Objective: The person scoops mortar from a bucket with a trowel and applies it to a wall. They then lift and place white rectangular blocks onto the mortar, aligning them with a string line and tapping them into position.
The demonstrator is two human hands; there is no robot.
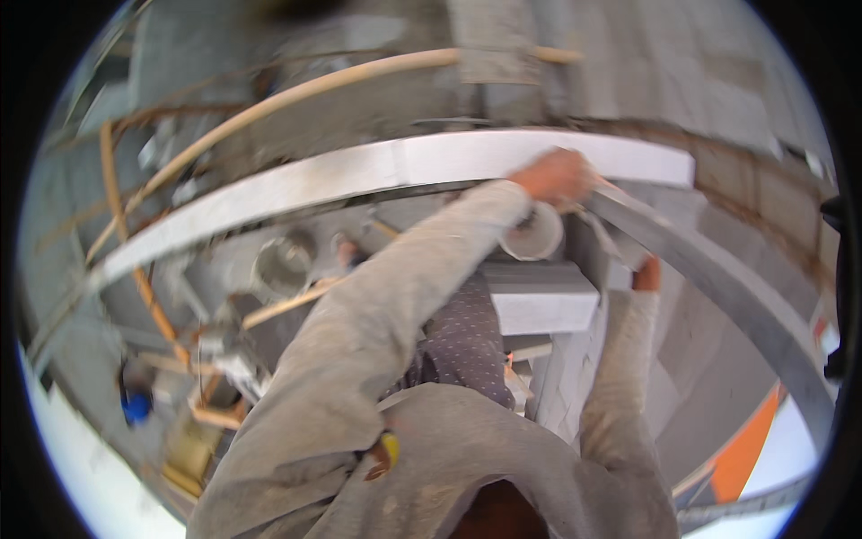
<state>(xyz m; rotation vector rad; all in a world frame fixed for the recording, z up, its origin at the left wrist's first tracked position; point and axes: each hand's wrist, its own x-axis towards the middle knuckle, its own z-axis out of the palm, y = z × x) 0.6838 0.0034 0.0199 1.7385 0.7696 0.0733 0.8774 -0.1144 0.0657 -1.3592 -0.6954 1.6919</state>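
Observation:
My left arm reaches across to the top of a long white block ledge (449,157). There my left hand (552,178) is closed, blurred by motion, beside the near end of a long grey bar (718,269). What its fingers hold cannot be made out. Just below that hand is a pale round bucket (534,235). My right hand (645,274) is lower and to the right, beside the block wall; its fingers are mostly hidden. A thin pale strip (606,235) shows between the two hands, too smeared to name.
Under my right forearm stands a pale block wall (570,382), with a white-fronted step (548,310) beside it. A grey bucket (285,265) and wooden poles (144,287) lie to the left. A curved wooden pole (332,87) runs beyond the ledge. An orange panel (745,449) is at lower right.

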